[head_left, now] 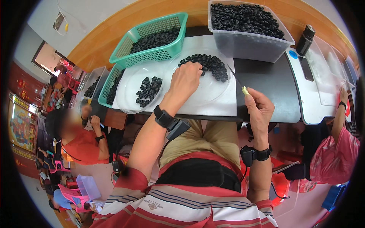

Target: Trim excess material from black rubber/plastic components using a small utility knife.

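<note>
My left hand [186, 80] reaches over a round clear plate [203, 97], its fingers bent together at the near left edge of a pile of small black ring-like pieces [217, 69]. What its fingertips pinch, if anything, is hidden. To the right of the plate, my right hand [260, 108] grips a thin pointed tool [245, 90] by its pale yellow wrapped end, between thumb and fingers. The tool's slim dark shaft slants up and left toward the pile. A second clear plate [127, 91], left of my left forearm, carries a smaller group of black pieces [147, 91].
Behind the plates stand a green basket [175, 46] and a clear bin [243, 45], both holding black pieces. Another green basket [103, 95] is at left. A phone [306, 69] and black bottle [305, 40] are at right. People sit on both sides.
</note>
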Demonstrator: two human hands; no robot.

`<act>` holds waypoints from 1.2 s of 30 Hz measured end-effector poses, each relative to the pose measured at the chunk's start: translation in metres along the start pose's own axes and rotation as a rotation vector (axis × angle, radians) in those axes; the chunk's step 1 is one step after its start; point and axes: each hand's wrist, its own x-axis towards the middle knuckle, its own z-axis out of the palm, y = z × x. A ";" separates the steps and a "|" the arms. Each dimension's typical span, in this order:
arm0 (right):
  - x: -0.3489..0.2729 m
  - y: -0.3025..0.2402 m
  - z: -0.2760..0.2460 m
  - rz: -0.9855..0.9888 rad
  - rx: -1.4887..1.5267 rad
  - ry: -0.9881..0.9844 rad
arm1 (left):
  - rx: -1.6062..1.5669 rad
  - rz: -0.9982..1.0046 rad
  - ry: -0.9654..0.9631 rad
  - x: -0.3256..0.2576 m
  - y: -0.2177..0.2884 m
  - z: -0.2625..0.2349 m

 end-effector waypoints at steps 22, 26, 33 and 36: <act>-0.001 0.003 -0.001 -0.037 -0.050 0.001 | -0.346 -0.113 -0.253 -0.001 0.010 0.002; -0.001 0.003 0.000 -0.039 -0.051 0.001 | -0.348 -0.035 -0.314 -0.001 0.015 0.001; -0.001 0.002 0.000 -0.046 -0.039 0.003 | -0.230 0.032 -0.284 0.000 0.019 0.006; 0.000 0.003 0.000 -0.045 -0.020 -0.002 | -0.187 0.065 -0.264 0.002 0.022 0.006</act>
